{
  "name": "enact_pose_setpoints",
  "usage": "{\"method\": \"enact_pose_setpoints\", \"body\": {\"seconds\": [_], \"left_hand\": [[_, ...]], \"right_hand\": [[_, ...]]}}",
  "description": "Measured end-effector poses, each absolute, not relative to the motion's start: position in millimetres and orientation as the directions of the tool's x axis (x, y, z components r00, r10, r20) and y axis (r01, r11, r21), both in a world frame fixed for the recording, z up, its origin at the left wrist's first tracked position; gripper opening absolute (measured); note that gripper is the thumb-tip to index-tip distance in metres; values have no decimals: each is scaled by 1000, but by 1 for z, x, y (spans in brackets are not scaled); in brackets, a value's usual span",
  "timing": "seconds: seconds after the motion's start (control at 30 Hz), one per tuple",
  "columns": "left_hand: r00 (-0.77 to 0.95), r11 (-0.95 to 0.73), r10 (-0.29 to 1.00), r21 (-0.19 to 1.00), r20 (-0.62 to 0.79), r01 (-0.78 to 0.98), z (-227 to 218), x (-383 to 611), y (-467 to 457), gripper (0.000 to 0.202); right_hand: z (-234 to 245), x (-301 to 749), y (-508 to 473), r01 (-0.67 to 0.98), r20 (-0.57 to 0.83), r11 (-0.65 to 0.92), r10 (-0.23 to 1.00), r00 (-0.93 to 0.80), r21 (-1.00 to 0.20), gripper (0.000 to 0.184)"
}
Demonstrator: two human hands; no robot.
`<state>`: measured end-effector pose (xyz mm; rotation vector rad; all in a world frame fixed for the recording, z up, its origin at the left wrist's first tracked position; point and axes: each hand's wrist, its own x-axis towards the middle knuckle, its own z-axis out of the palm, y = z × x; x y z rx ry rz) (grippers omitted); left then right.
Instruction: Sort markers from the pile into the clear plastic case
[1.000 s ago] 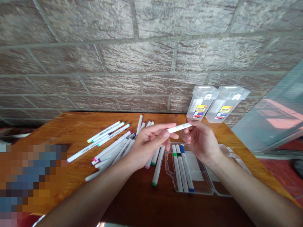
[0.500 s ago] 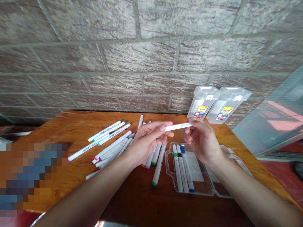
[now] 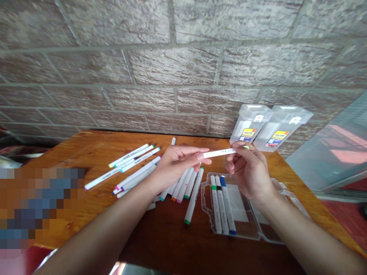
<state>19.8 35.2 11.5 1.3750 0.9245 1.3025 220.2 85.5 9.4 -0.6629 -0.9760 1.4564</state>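
A white marker with a light green end is held nearly level above the table, its printed side in view. My left hand pinches its left end between thumb and fingers. Near the other end, the thumb and fingers of my right hand are closed on it, and the green tip pokes out past them. Below my right hand lies an open clear plastic case. Three white markers lie side by side in its left half: a green-banded one, a black-banded one and a blue-ended one.
Several loose white markers with coloured ends lie across the wooden table, partly behind my left arm. Two translucent labelled cases stand upright at the back right, against the brick wall.
The marker has shifted slightly right in my hands, and its light green end now shows beyond my right fingers. Both hands keep their pinch. The camera view has moved a little.
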Motion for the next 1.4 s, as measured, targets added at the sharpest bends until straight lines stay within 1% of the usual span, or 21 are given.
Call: {"method": "enact_pose_setpoints", "body": {"seconds": [0.07, 0.13, 0.2, 0.3, 0.37, 0.53, 0.73, 0.93, 1.03, 1.23, 1.4], "left_hand": [[187, -193, 959, 973, 214, -123, 12, 17, 35, 31], [198, -194, 957, 974, 214, -115, 14, 16, 35, 32], [170, -211, 961, 976, 218, -59, 17, 17, 33, 31], [103, -217, 972, 976, 212, 37, 21, 19, 32, 25], [62, -199, 979, 978, 196, 61, 22, 20, 33, 21], [0, -193, 981, 981, 193, 26, 21, 22, 35, 20], [-45, -203, 978, 979, 202, -15, 18, 22, 38, 20], [-45, -163, 986, 985, 160, -61, 15, 21, 40, 26], [-33, -168, 986, 983, 166, -70, 14, 21, 40, 26], [-28, -190, 982, 981, 188, -41, 11, 20, 39, 24], [-11, -229, 973, 973, 229, 12, 11, 20, 39, 24]], "right_hand": [[11, 220, 85, -506, 128, 40, 982, -141, -861, 20], [11, 221, 86, -510, 121, 31, 982, -145, -860, 20], [11, 220, 86, -509, 122, 34, 983, -140, -860, 21], [11, 220, 87, -495, 143, 60, 981, -132, -867, 22], [10, 219, 86, -475, 157, 72, 978, -141, -877, 22], [10, 219, 82, -419, 152, 66, 973, -175, -905, 21], [10, 218, 78, -393, 156, 56, 961, -229, -918, 24], [9, 218, 78, -375, 164, 61, 954, -250, -925, 25], [9, 218, 78, -357, 166, 65, 951, -260, -932, 26], [7, 218, 78, -315, 185, 94, 944, -274, -945, 23], [1, 219, 79, -259, 205, 128, 933, -297, -957, 25]]}}
